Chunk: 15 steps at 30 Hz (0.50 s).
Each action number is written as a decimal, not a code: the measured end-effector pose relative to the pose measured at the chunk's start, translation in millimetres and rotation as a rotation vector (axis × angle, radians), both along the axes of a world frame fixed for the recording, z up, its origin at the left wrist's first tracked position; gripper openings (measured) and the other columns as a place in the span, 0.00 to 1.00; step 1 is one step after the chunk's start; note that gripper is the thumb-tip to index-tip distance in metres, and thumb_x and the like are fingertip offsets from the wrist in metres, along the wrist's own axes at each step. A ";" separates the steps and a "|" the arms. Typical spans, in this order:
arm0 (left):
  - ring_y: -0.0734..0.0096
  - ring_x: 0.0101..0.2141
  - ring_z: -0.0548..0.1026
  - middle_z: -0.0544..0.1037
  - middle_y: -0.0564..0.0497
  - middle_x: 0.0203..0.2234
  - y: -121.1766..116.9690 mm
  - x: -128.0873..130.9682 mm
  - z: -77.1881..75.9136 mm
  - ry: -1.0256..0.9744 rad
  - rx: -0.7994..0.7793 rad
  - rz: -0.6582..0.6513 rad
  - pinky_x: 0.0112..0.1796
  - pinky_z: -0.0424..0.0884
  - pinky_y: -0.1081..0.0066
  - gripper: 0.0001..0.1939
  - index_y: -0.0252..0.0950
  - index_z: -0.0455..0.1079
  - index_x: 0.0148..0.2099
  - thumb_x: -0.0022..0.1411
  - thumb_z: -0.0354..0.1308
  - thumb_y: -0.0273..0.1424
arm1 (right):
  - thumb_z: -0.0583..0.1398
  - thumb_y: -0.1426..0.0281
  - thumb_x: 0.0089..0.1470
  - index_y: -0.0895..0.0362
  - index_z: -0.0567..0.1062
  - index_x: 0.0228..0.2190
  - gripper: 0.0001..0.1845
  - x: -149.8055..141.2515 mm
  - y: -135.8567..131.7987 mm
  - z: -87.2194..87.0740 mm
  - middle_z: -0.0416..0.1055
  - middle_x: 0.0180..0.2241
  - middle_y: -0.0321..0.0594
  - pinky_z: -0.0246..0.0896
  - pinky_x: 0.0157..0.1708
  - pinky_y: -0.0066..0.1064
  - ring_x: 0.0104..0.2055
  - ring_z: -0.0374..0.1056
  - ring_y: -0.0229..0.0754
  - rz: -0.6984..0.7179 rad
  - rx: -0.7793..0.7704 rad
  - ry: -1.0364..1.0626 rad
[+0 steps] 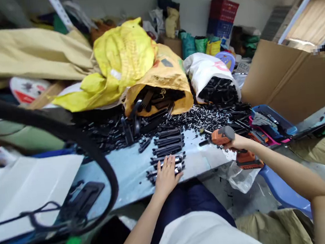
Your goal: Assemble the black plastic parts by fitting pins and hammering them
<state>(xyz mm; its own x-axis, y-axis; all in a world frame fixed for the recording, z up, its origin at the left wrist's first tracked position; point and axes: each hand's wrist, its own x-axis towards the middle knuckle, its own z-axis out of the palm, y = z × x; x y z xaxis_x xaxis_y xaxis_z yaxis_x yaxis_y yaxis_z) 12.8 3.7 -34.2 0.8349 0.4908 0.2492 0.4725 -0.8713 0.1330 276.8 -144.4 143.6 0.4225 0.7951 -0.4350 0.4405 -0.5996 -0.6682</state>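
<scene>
- The left hand (166,175) lies flat, fingers spread, on the near end of a row of black bars (167,148) on the blue table (127,174).
- The right hand (238,142) grips an orange cordless drill (227,139), right of the bars, its bit pointing left.
- Farther off, loose black parts (204,116) spill from an orange sack (164,80).
</scene>
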 end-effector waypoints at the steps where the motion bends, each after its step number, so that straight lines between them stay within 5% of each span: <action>1: 0.49 0.57 0.58 0.63 0.34 0.56 0.6 -0.8 -3.7 -0.008 0.018 -0.004 0.55 0.51 0.51 0.34 0.24 0.56 0.60 0.59 0.46 0.45 | 0.64 0.70 0.35 0.60 0.72 0.32 0.17 16.3 -8.1 -1.6 0.59 0.11 0.26 0.52 0.13 0.23 0.12 0.53 0.30 -0.125 0.056 -0.002; 6: 0.49 0.56 0.60 0.63 0.34 0.55 4.3 -5.4 -12.5 -0.015 0.069 -0.026 0.54 0.52 0.51 0.36 0.24 0.56 0.60 0.59 0.43 0.48 | 0.63 0.71 0.45 0.65 0.70 0.38 0.17 86.3 -27.6 1.1 0.68 0.20 0.37 0.61 0.22 0.28 0.20 0.63 0.35 -0.639 0.095 -0.125; 10: 0.50 0.56 0.60 0.63 0.35 0.55 6.1 -8.2 -13.3 0.021 0.087 -0.025 0.54 0.53 0.52 0.37 0.25 0.56 0.60 0.58 0.44 0.49 | 0.57 0.64 0.55 0.62 0.67 0.46 0.19 121.9 -28.5 -12.1 0.67 0.44 0.46 0.65 0.40 0.39 0.42 0.66 0.42 -0.727 0.079 -0.102; 15: 0.51 0.56 0.60 0.64 0.35 0.55 6.4 -10.9 -16.1 0.008 0.084 -0.008 0.54 0.53 0.53 0.38 0.26 0.56 0.60 0.57 0.45 0.49 | 0.55 0.63 0.56 0.61 0.66 0.47 0.20 143.4 -26.5 -36.8 0.64 0.47 0.45 0.63 0.43 0.40 0.45 0.65 0.42 -0.760 0.044 -0.084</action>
